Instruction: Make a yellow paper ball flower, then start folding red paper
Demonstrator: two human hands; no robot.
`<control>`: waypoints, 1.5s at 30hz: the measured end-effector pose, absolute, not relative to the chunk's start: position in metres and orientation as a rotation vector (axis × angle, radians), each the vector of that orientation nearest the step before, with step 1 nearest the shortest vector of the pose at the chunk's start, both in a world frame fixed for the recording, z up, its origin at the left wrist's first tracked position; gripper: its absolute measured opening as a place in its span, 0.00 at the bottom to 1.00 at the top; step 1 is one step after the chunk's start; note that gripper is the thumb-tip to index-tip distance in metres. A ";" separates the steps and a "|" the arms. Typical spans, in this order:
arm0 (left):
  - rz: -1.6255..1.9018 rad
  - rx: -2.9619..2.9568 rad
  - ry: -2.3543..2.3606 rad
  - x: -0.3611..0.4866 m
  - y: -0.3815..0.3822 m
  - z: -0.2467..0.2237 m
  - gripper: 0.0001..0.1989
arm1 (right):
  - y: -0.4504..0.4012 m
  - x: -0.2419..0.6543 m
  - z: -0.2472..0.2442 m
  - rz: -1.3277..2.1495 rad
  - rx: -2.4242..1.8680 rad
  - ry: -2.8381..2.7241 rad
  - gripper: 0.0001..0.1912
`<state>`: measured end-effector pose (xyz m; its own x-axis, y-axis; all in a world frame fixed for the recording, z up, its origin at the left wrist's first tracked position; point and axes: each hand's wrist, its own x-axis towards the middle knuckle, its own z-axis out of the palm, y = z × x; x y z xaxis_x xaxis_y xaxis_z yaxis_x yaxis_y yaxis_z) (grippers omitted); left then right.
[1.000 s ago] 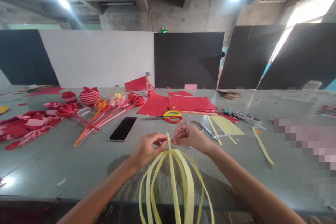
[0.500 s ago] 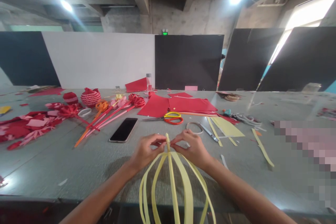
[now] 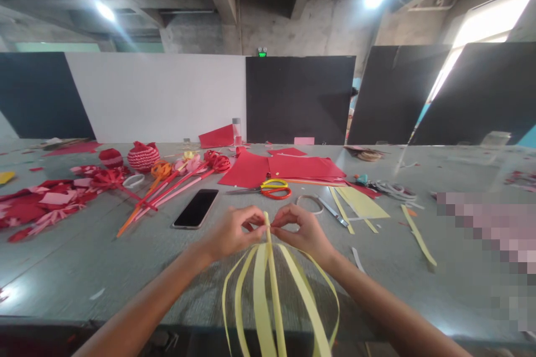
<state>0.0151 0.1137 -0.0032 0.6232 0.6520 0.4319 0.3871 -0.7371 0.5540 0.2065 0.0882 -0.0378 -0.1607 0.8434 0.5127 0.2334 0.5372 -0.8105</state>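
Note:
Between my two hands stands a thin pale yellow paper stick [image 3: 272, 284], its tip pointing away from me. My left hand [image 3: 238, 230] pinches it near the top from the left. From the right, my right hand [image 3: 304, 231] pinches the same spot with thumb and index finger. Several pale yellow paper strips [image 3: 260, 301] fan out from just below my fingers and curve down past the table's front edge. The fingertips hide how the strips join the stick.
Beyond my hands lie yellow and orange-handled scissors [image 3: 276, 188], a tape ring [image 3: 310, 204], a utility knife [image 3: 334, 212] and red paper sheets [image 3: 305, 167]. A phone [image 3: 195, 208] and red paper flowers [image 3: 216, 160] are left; yellow paper [image 3: 362, 202] lies right.
The yellow strips have turned around the stick and spread differently. Both hands stay pinched at the top of the stick, with the left one shifted slightly.

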 end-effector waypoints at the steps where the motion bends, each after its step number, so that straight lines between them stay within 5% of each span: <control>1: 0.837 2.502 0.828 0.015 0.114 0.002 0.06 | 0.088 0.207 -0.037 0.665 -0.919 -1.696 0.08; 7: 0.599 2.903 0.815 0.018 0.112 0.014 0.11 | 0.081 0.207 -0.026 0.553 -0.950 -1.696 0.07; 31: 0.983 2.958 0.781 0.024 0.114 -0.027 0.11 | 0.082 0.206 -0.025 0.818 -1.094 -1.585 0.09; 45: 0.935 2.782 0.807 0.019 0.116 -0.028 0.11 | 0.079 0.212 -0.020 0.644 -1.018 -1.876 0.10</control>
<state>0.0191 0.1160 -0.0283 0.6717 0.5133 0.5342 0.4535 -0.8551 0.2514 0.2117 0.0790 -0.0201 -0.2761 0.8477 0.4529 0.3909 0.5295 -0.7529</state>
